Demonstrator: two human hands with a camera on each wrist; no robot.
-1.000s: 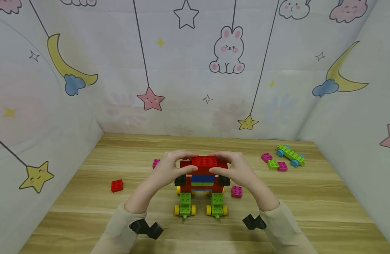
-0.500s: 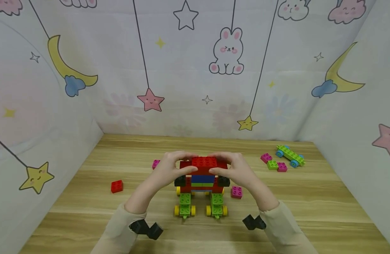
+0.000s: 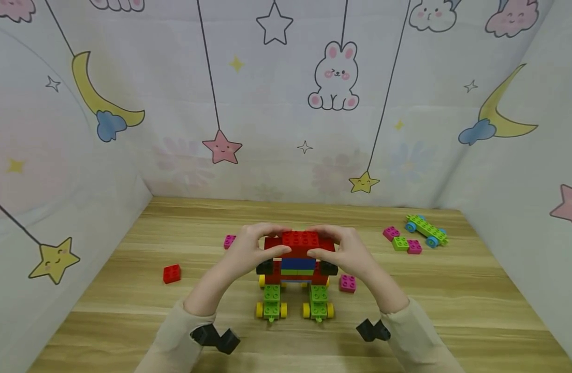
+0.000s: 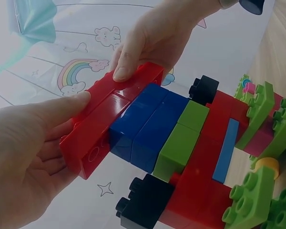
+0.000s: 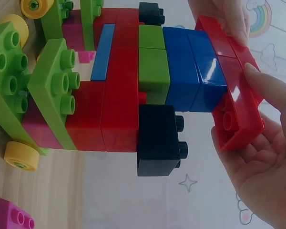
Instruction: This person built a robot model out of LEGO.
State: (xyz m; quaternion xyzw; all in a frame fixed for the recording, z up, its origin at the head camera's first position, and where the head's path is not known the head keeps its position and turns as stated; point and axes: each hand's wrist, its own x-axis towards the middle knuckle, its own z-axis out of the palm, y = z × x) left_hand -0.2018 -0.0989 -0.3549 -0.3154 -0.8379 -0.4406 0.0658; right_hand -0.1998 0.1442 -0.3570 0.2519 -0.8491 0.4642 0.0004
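Observation:
A toy building-brick figure stands on the wooden table, on two green wheeled bases [image 3: 272, 301] with yellow wheels. Its body stacks red bricks [image 4: 195, 191], lime bricks [image 4: 178, 150] and blue bricks [image 4: 152, 126], with a black brick [image 5: 157, 138] at either side. Across the top run red bricks [image 3: 301, 239], overhanging the blue ones. My left hand [image 3: 252, 247] grips their left end, thumb on the near face and fingers behind. At the right end, my right hand [image 3: 347, 249] holds the same red layer in a mirrored grip.
Right of the figure lies a magenta brick [image 3: 347, 283]. To its left are a red brick [image 3: 171, 273] and a partly hidden magenta brick [image 3: 229, 241]. At the back right sit a lime wheeled base [image 3: 426, 230], a lime brick [image 3: 400, 243] and two magenta bricks [image 3: 391, 233]. Printed cloth walls [image 3: 286, 119] surround the table.

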